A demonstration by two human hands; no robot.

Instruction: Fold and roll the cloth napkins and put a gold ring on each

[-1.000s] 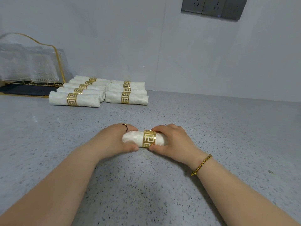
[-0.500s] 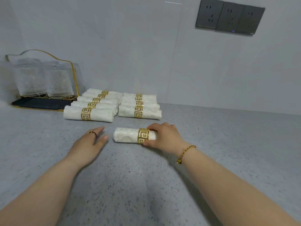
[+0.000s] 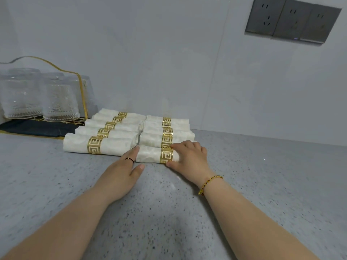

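Note:
A rolled white napkin (image 3: 148, 154) with a gold ring (image 3: 166, 155) lies on the grey counter at the front of the right-hand row. My right hand (image 3: 191, 156) grips its right end, thumb under and fingers over the roll. With straight fingers, my left hand (image 3: 124, 170) lies flat on the counter and touches the roll's left end. Behind it lie two rows of several finished ringed rolls, the left row (image 3: 97, 144) and the right row (image 3: 167, 131).
A gold wire rack (image 3: 82, 94) holding clear glasses (image 3: 58, 102) stands on a dark mat (image 3: 32, 128) at the back left, against the wall. Grey wall sockets (image 3: 293, 21) sit high on the right.
My right hand has slid the ringed napkin away from me up against the right row. My left hand let go of it, then came back to touch its left end.

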